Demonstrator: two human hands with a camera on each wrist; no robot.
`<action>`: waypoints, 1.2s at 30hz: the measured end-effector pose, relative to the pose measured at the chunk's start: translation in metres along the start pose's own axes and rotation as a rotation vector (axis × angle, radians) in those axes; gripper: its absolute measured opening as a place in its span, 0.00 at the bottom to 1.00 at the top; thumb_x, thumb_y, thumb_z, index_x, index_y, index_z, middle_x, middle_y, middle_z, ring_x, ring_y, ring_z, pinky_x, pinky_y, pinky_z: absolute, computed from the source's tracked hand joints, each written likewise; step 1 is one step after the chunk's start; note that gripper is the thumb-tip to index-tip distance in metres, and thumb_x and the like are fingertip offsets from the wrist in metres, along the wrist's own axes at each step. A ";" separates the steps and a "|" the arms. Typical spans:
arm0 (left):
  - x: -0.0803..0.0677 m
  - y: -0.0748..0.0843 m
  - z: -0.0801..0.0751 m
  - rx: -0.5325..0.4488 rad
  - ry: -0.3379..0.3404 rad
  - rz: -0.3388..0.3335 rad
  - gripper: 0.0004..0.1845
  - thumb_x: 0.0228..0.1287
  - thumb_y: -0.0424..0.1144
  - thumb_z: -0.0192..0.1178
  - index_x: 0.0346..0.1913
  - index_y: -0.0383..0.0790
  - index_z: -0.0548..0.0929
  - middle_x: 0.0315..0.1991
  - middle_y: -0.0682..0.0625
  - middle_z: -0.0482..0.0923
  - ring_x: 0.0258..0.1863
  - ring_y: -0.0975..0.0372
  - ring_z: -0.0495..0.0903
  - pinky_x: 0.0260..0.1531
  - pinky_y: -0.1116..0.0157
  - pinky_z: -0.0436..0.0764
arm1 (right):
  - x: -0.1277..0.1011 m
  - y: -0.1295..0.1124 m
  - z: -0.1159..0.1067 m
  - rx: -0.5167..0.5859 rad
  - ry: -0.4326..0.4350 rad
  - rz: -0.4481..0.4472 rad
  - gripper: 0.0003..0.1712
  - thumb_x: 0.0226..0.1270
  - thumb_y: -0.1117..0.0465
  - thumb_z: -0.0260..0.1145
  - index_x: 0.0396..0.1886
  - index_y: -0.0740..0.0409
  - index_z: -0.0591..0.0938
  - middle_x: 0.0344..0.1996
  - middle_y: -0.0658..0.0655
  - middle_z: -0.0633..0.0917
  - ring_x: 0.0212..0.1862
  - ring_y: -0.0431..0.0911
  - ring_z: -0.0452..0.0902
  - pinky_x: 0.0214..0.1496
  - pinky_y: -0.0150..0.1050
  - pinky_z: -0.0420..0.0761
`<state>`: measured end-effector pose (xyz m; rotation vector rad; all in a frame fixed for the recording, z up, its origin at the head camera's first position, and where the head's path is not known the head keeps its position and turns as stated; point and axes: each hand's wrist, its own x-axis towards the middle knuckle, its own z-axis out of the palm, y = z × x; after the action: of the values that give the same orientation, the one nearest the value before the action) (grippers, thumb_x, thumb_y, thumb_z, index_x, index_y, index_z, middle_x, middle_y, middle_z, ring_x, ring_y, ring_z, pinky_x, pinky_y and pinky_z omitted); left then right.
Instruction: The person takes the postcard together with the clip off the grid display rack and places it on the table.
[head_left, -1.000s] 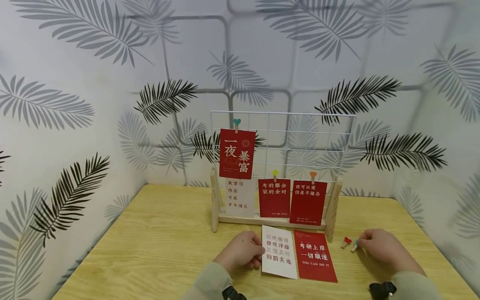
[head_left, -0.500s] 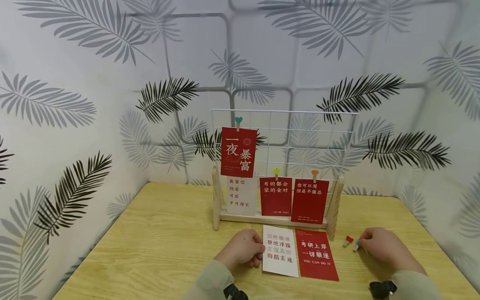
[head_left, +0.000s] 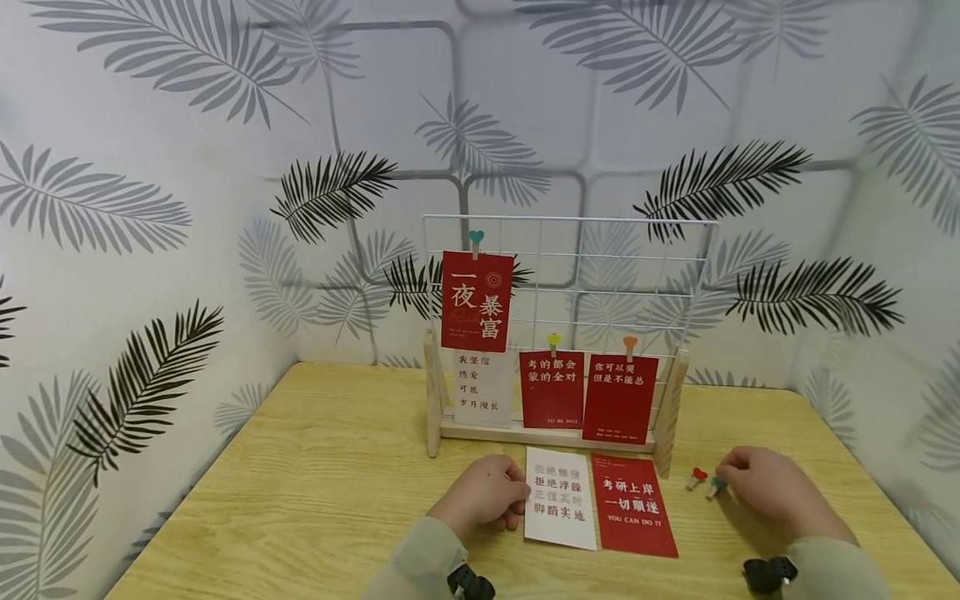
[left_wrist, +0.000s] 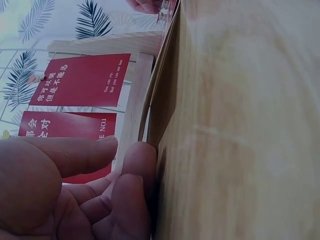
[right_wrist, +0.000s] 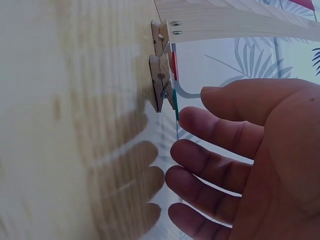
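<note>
My left hand (head_left: 489, 493) is at the left edge of a white printed card (head_left: 558, 533) on the table. In the left wrist view its index fingertip (left_wrist: 140, 157) touches the card's edge; the thumb stands apart from it. A red card (head_left: 637, 537) lies just right of the white one. Farther right, my right hand (head_left: 772, 492) is beside a small wooden clothespin with a teal heart (head_left: 716, 487). Its thumb and fingers are parted, the index fingertip close by the pin's teal end. Another clothespin, with a red heart (head_left: 697, 476), lies beside it.
Behind the cards stands a white wire grid rack on wooden feet (head_left: 667, 417). Clothespins with teal, yellow and orange hearts hold red cards (head_left: 551, 404) on it. A white card (head_left: 483, 412) hangs at the lower left, its top hidden. Leaf-patterned walls surround the table.
My right fingers have shifted slightly off the teal-hearted clothespin, so more of its heart shows. My left hand keeps its place at the white card. The head view has tilted a little.
</note>
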<state>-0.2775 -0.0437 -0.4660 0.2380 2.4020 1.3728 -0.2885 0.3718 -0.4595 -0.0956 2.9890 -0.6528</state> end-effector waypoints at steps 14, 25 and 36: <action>0.002 0.003 -0.002 0.005 0.001 -0.006 0.05 0.73 0.38 0.61 0.38 0.40 0.79 0.27 0.45 0.82 0.20 0.58 0.81 0.21 0.63 0.81 | -0.003 -0.014 -0.014 0.061 0.041 -0.034 0.18 0.77 0.50 0.59 0.47 0.60 0.85 0.39 0.53 0.86 0.37 0.46 0.77 0.38 0.47 0.76; 0.001 0.006 -0.003 0.012 0.073 0.048 0.08 0.74 0.41 0.61 0.39 0.41 0.81 0.24 0.44 0.82 0.19 0.56 0.81 0.21 0.61 0.80 | -0.007 -0.033 -0.012 0.106 0.126 -0.086 0.20 0.77 0.46 0.61 0.50 0.58 0.85 0.44 0.56 0.86 0.45 0.52 0.81 0.43 0.54 0.81; -0.002 0.015 -0.013 -0.018 0.127 0.077 0.09 0.73 0.44 0.61 0.47 0.43 0.81 0.32 0.47 0.81 0.24 0.55 0.84 0.25 0.60 0.82 | -0.013 -0.064 -0.012 0.099 0.272 -0.200 0.14 0.76 0.51 0.63 0.48 0.56 0.85 0.44 0.55 0.85 0.45 0.52 0.80 0.44 0.54 0.80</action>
<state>-0.2815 -0.0464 -0.4469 0.2479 2.5055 1.4845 -0.2734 0.3198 -0.4207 -0.3282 3.2261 -0.9007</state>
